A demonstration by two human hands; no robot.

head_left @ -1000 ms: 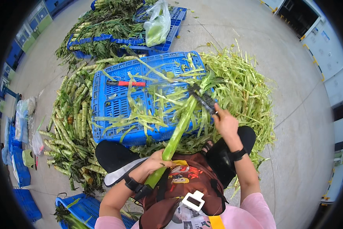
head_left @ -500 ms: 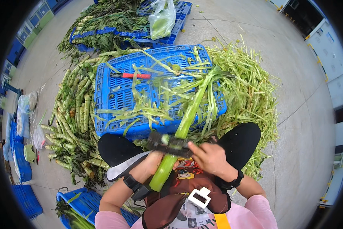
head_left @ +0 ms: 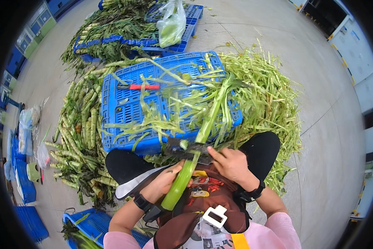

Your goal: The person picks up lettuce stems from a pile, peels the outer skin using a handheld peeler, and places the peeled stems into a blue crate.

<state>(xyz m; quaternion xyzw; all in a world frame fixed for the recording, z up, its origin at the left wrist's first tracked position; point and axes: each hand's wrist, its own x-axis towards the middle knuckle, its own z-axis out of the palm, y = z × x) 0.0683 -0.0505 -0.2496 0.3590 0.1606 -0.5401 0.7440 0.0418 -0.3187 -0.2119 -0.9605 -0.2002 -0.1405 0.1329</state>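
At the left of the frame a heap of long, unpeeled green stalks (head_left: 76,137) lies on the concrete floor. Just right of it stands an upturned blue plastic crate (head_left: 128,108), strewn with pale green peel strips, a red-handled tool (head_left: 138,87) on top. At lower centre the left hand (head_left: 165,182) curls its fingers round the thick base of a long, smooth green stem (head_left: 195,149), which slants up across the crate's near edge. The right hand (head_left: 230,164) grips a dark peeler blade (head_left: 186,147) set across the stem, fingers closed on its handle. Right of the crate, a loose mound of shredded green peelings (head_left: 273,95) spreads.
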